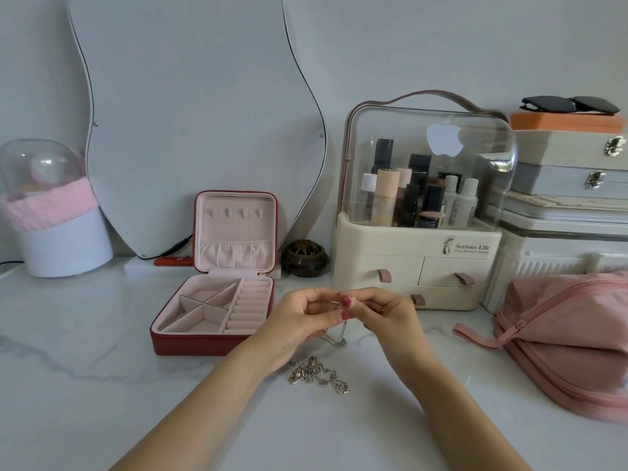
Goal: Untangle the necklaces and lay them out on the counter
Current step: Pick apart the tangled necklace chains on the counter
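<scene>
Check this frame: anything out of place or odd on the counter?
Only the tangled necklaces, heaped on the counter below both hands; left hand and right hand pinch a thin chain. Nothing looks spilled or damaged.

Both forearms are bare, no sleeves showing. The left hand [299, 317] has dark pink polished nails; the right hand [390, 316] wears a thin ring.

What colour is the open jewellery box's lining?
Pale pink, inside the square dark red jewellery box; head view shows it.
</scene>
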